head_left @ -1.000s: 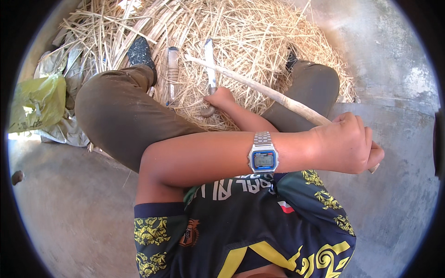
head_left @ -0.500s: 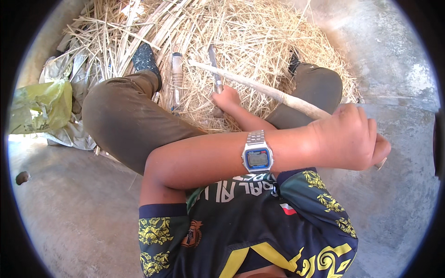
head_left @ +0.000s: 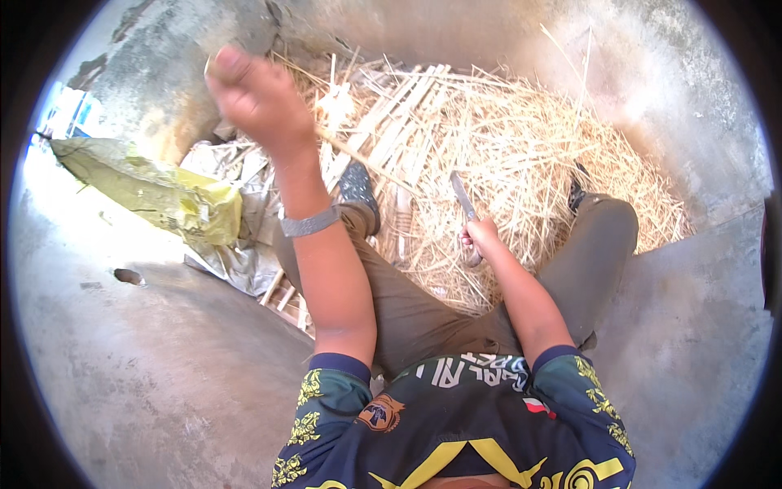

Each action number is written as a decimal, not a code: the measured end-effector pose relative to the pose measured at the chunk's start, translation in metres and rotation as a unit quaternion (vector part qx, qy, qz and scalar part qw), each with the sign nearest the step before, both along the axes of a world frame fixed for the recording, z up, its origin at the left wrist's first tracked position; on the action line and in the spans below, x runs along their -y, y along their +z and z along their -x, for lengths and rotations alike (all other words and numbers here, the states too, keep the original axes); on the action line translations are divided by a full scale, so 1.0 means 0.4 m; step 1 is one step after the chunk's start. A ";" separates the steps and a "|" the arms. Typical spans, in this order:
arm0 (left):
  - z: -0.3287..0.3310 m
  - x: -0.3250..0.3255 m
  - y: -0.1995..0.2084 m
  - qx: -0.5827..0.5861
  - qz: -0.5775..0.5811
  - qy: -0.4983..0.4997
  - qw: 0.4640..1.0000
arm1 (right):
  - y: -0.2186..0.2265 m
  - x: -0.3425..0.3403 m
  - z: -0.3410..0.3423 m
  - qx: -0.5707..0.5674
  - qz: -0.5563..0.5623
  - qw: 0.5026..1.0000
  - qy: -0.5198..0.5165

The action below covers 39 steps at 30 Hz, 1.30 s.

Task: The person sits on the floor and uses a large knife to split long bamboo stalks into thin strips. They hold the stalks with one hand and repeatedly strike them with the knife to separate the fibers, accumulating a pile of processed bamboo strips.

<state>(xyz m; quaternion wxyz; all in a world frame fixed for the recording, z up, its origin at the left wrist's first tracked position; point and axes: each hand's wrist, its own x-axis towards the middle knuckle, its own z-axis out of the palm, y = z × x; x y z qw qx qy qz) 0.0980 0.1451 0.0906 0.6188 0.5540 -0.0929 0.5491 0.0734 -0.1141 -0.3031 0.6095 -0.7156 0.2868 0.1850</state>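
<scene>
My left hand (head_left: pixel 265 102), raised at the upper left with a watch (head_left: pixel 309 222) on its wrist, is closed round one end of a thin pale stick (head_left: pixel 366 160). The stick slants down to the right over the straw, and its hand end is hidden by my fist. Low between my knees, my right hand (head_left: pixel 481 236) grips a knife (head_left: pixel 464 198) by its handle, the blade pointing up and away from me. Left of the knife lies a long wooden piece with bands (head_left: pixel 403 213), partly blurred.
A heap of straw and split strips (head_left: pixel 521 138) fills the floor ahead, against a concrete wall (head_left: pixel 456 33). My bent legs (head_left: pixel 595 244) flank it. A yellow plastic sack (head_left: pixel 208 208) lies at the left, near a small hole (head_left: pixel 129 276) in the concrete.
My left hand has swung from the far right, across my body, to the upper left, carrying the stick. My right hand keeps the knife; the whole view has shifted.
</scene>
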 end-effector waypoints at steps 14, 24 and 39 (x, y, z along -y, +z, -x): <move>0.067 -0.091 -0.007 -0.106 -0.009 -0.309 0.945 | 0.418 -0.041 0.199 0.078 -0.281 0.956 0.044; 0.093 0.016 -0.019 -0.129 -0.029 -0.403 0.905 | 0.505 -0.134 0.270 0.296 -0.027 0.942 0.157; 0.130 0.031 -0.048 -0.107 0.000 -0.306 0.946 | 0.473 -0.148 0.309 0.343 -0.021 0.932 0.119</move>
